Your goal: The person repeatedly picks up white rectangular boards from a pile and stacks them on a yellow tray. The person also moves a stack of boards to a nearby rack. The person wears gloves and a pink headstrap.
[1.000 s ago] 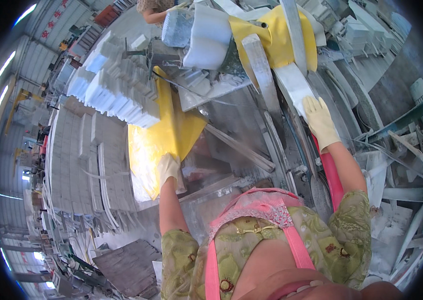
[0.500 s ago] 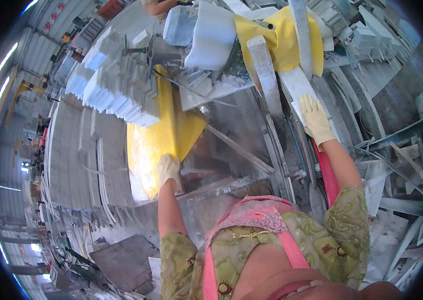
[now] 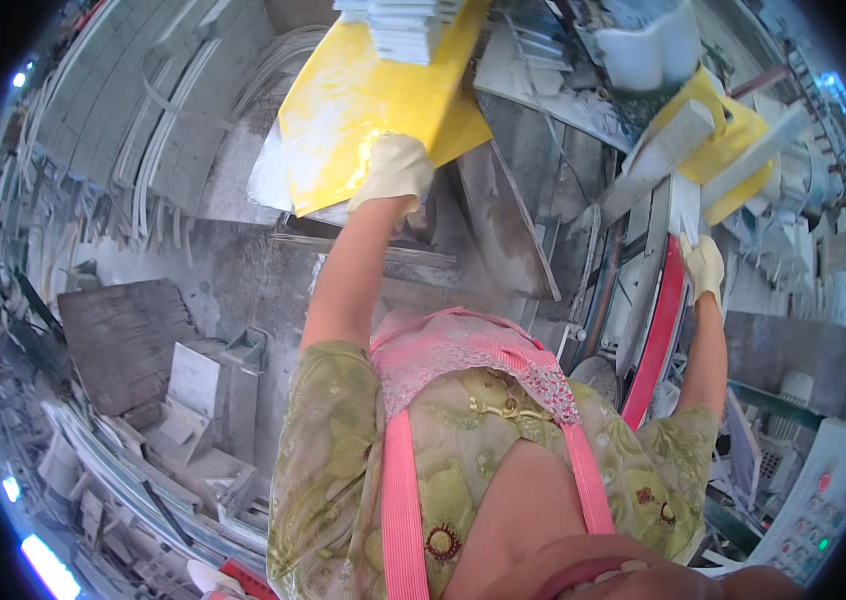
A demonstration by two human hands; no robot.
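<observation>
My left hand (image 3: 393,168), in a pale glove, rests against the near part of a yellow sheet (image 3: 343,110). Its fingers are foreshortened, so their pose is hidden. A stack of thin white slabs (image 3: 403,30) stands on the far part of that sheet. To the right, my gloved right hand (image 3: 705,265) is closed at the near end of a narrow white strip (image 3: 684,205), fingers bent at its edge. Past that end runs a red curved band (image 3: 655,335). A second yellow sheet (image 3: 743,185) hangs beyond the strip, with a grey bar (image 3: 668,150) beside it.
At right stands a control panel (image 3: 808,510) with red and green lights. Long grey slabs (image 3: 158,110) lean at the far left. A dark board (image 3: 128,340) and a small pale panel (image 3: 195,378) lie lower left. Another dark board (image 3: 508,225) slants before me.
The view has turned and shifted, so the stack sits higher. My right hand, flat on the white strip before, is now at its near end with fingers bent. My left hand stays on the yellow sheet.
</observation>
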